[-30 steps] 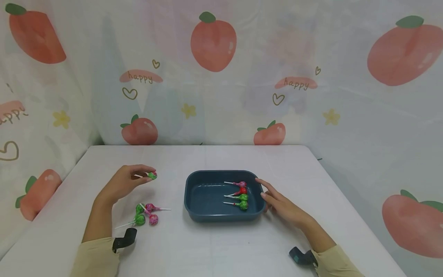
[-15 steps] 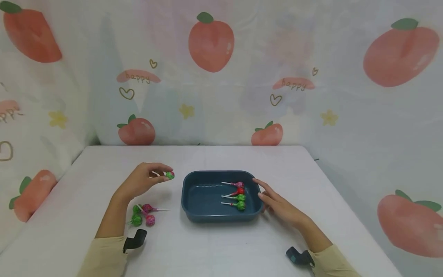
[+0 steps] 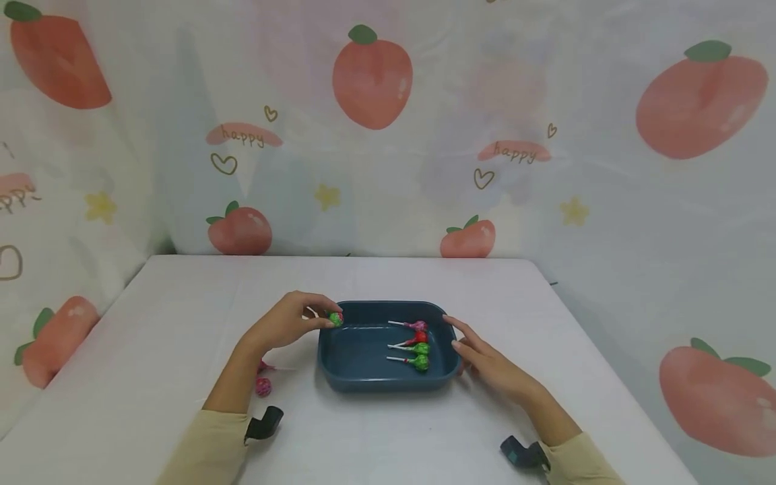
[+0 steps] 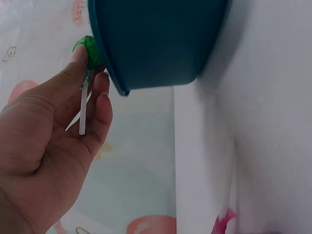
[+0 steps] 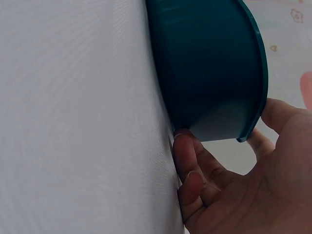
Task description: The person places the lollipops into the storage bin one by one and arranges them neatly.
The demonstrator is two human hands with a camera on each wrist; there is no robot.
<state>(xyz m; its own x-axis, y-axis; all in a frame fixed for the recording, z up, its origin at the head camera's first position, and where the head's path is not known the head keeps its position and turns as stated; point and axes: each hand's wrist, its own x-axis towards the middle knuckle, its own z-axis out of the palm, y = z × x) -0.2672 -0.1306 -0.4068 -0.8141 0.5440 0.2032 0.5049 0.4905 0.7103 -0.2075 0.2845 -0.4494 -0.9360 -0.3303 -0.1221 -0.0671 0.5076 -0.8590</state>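
Note:
My left hand (image 3: pixel 291 321) pinches a green-wrapped lollipop (image 3: pixel 336 318) between thumb and fingertips at the left rim of a dark blue tray (image 3: pixel 376 384). In the left wrist view, the green candy (image 4: pixel 91 52) is beside the tray's rim, its white stick pointing toward the palm; a second thin white piece shows behind it. Several lollipops lie inside the tray's right half: a purple-pink one (image 3: pixel 419 326), a red one (image 3: pixel 419 337) and green ones (image 3: pixel 420 362). With extended fingers my right hand (image 3: pixel 494 360) touches the tray's right end; in the right wrist view, fingertips reach its base.
Pink lollipops (image 3: pixel 263 386) lie on the white table (image 3: pixel 388 444) left of the tray, partly hidden by the left forearm. A fruit-printed curtain (image 3: pixel 376 168) hangs behind the table. Black wrist cameras (image 3: pixel 265 423) stick out at both sleeves.
My left hand has carried the green lollipop rightward from above the left of the table to the tray's left rim. The right hand stays at the tray's right end.

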